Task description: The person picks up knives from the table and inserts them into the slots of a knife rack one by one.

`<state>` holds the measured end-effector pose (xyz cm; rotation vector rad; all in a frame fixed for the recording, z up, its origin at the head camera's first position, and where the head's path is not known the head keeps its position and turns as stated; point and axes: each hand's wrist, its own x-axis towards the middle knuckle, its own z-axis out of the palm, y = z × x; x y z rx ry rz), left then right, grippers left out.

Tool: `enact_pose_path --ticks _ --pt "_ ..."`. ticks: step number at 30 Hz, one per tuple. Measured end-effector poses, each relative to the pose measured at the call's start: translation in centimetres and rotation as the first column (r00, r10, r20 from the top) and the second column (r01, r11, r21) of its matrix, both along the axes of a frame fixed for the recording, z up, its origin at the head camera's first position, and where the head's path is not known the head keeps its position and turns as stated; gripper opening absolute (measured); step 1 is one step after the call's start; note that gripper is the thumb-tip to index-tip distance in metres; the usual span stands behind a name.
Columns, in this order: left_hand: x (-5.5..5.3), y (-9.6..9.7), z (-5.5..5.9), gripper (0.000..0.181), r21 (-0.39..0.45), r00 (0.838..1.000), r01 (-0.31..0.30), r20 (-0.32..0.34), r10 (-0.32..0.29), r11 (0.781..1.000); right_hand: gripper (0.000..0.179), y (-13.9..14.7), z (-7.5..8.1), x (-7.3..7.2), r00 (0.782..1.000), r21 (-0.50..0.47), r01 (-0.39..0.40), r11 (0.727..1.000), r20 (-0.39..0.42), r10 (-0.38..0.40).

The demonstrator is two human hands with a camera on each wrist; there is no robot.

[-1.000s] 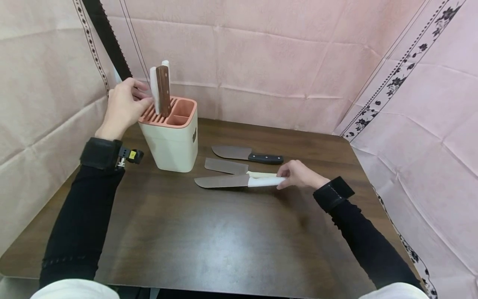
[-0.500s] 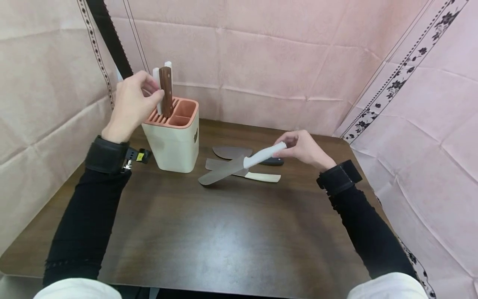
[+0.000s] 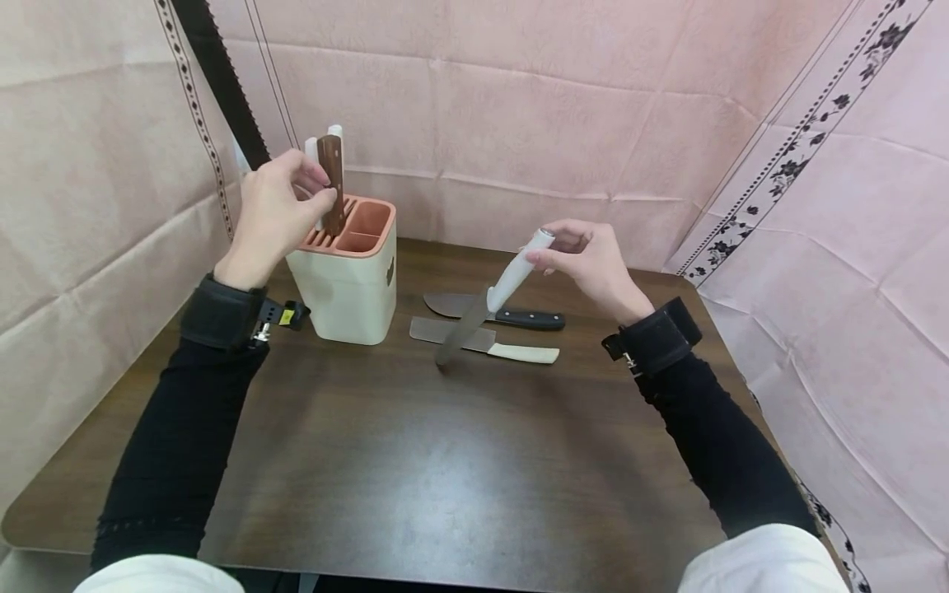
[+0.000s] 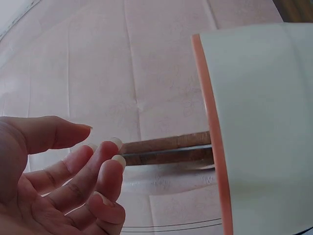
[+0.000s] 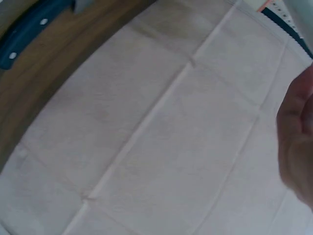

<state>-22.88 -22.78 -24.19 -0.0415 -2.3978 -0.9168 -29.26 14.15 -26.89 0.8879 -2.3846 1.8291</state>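
Observation:
In the head view my right hand [image 3: 589, 255] pinches the upper end of a white-handled knife [image 3: 510, 276]. The knife slants, its blade pointing down and left over the table. My left hand [image 3: 278, 202] is beside the knife block [image 3: 341, 296], a pale box with an orange slotted top. Its thumb and fingers are apart, close to a brown-handled knife [image 3: 331, 177] standing in the slots; whether they touch it is unclear. In the left wrist view brown wooden handles [image 4: 168, 149] run from the block to just behind the fingertips. White handles also stand in the slots.
Two knives lie on the wooden table [image 3: 356, 461]: a black-handled knife [image 3: 530, 319] and a cleaver with a cream handle [image 3: 522, 353]. A pink cloth [image 3: 519, 123] hangs behind and around the table. Two larger compartments are in the block's right side.
My right hand has lifted the white-handled knife off the table and tipped it steeper, handle up. My left hand has shifted slightly right, toward the brown handle.

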Motion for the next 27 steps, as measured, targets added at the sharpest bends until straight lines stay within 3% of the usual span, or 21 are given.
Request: enact_pose_path --ticks 6,11,18,27 --pt "-0.2 0.7 -0.2 0.02 -0.014 0.999 0.035 0.002 -0.035 0.999 0.033 -0.2 1.4 0.6 0.999 -0.043 0.009 0.999 -0.05 -0.011" --pt "-0.2 1.2 -0.3 0.021 -0.015 0.995 0.082 0.055 -0.081 0.997 0.032 -0.1 1.9 0.7 0.998 -0.037 0.033 0.999 -0.056 -0.035" --pt "-0.3 2.0 -0.3 0.026 0.007 0.975 0.167 0.148 -0.166 0.986 0.033 0.0 2.3 0.5 0.998 -0.058 0.053 0.997 -0.037 -0.056" --pt "-0.6 2.6 -0.5 0.028 -0.002 0.954 0.189 0.237 -0.184 0.982 0.03 -0.8 3.1 0.3 0.998 -0.061 0.051 0.997 -0.037 -0.053"
